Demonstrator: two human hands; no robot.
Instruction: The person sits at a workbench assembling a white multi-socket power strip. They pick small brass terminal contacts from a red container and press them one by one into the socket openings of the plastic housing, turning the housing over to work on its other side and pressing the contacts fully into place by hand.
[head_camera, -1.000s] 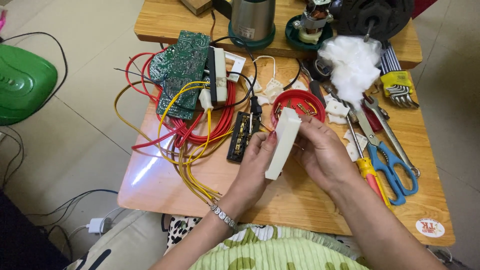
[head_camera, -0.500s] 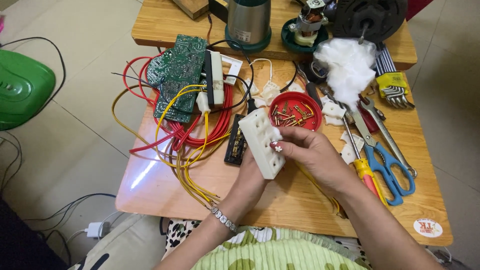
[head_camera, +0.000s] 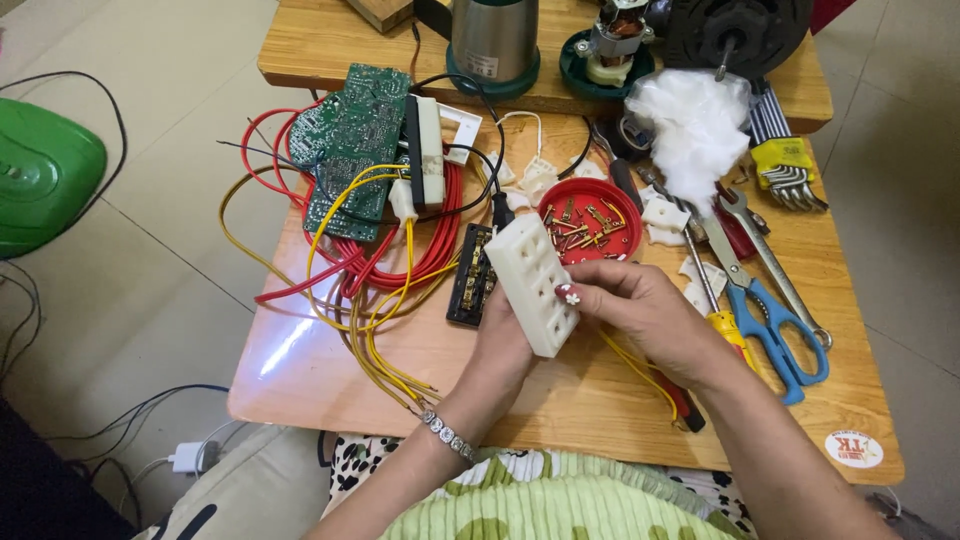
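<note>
At the far left a green plastic casing (head_camera: 45, 175) lies on the floor, apart from the counter (head_camera: 560, 400). On the counter's left part a green circuit board (head_camera: 350, 150) rests on tangled red and yellow wires (head_camera: 370, 270). Near the middle, the left hand (head_camera: 500, 345) cups a white socket block (head_camera: 533, 283) from below, and the right hand (head_camera: 655, 315) pinches its right edge with fingertips, tilting it above the counter. The block looks bare, its many holes empty, so fitting seems hardly started; brass parts wait in the red dish (head_camera: 590, 225) just behind. Rightward lie white stuffing (head_camera: 695, 130), blue-handled scissors (head_camera: 775, 325) and hex keys in a yellow holder (head_camera: 785, 165). A round white and red sticker (head_camera: 853, 448) marks the counter's near right corner.
</note>
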